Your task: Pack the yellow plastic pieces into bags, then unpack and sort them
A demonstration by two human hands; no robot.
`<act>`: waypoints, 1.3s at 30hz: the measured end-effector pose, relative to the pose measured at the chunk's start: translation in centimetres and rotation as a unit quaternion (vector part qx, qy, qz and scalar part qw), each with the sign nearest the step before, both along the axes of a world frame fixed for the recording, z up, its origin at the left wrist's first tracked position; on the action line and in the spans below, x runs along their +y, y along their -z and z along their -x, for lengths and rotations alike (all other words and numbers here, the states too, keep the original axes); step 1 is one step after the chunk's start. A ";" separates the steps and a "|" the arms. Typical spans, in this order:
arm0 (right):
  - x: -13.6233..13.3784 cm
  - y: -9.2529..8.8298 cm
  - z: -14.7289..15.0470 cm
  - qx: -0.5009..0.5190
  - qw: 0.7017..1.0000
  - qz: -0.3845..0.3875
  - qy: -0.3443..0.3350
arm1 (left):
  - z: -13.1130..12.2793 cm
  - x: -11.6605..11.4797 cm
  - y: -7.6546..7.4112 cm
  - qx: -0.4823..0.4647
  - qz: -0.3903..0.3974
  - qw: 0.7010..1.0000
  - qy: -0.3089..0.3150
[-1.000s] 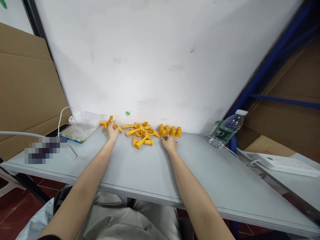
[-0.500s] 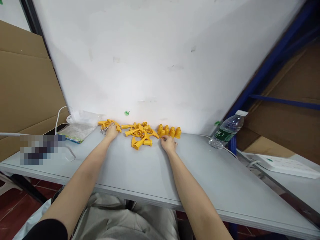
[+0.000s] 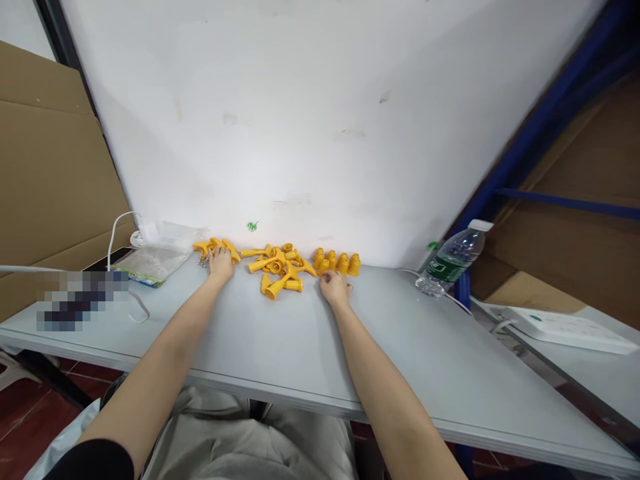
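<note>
Over a small group of yellow plastic T-shaped handles (image 3: 201, 247) and little metal screws (image 3: 203, 261), my left hand (image 3: 221, 265) lies with its fingers spread, touching the handles. My right hand (image 3: 336, 288) has its fingers curled at the base of the front yellow plastic cap (image 3: 324, 265); part of the grip is hidden. More yellow caps (image 3: 354, 264) stand upright in rows just behind that hand. Between my hands lies a loose heap of yellow plastic hammer-shaped parts (image 3: 280, 267), some showing hollow round ends.
On the grey table (image 3: 270, 347), a clear plastic bag (image 3: 160, 263) and a white cable (image 3: 111, 233) lie at left. A water bottle (image 3: 453, 260) leans at right near a power strip (image 3: 570, 330). A white panel (image 3: 320, 133) rises behind; cardboard (image 3: 50, 173) stands at left.
My left hand's fingers have spread out flat over the handles and screws, where they were bunched before. My right hand stays at the caps. The view has shifted slightly.
</note>
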State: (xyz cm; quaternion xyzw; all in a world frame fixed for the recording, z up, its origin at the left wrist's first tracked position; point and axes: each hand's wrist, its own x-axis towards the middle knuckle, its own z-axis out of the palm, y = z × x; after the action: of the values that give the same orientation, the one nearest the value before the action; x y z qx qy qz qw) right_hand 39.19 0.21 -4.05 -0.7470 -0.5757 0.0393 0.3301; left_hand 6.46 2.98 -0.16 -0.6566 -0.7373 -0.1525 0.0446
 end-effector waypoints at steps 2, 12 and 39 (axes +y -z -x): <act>-0.1 -0.2 0.1 0.001 1.000 0.001 0.000 | -0.9 0.1 -0.5 0.003 0.004 1.000 0.004; 1.2 1.9 -0.8 0.006 0.993 -0.120 -0.010 | -3.4 2.4 -2.3 0.028 0.111 0.979 0.169; -2.3 -3.8 4.5 -0.071 0.936 -0.303 -0.167 | -7.9 -4.0 -5.8 -0.594 -0.146 0.779 0.139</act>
State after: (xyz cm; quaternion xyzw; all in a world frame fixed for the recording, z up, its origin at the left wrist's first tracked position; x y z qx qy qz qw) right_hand 34.68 -2.11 -0.21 -0.5057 -0.6986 -0.1360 0.4876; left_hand 14.38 -1.05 5.64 -0.5162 -0.4873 -0.6228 -0.3290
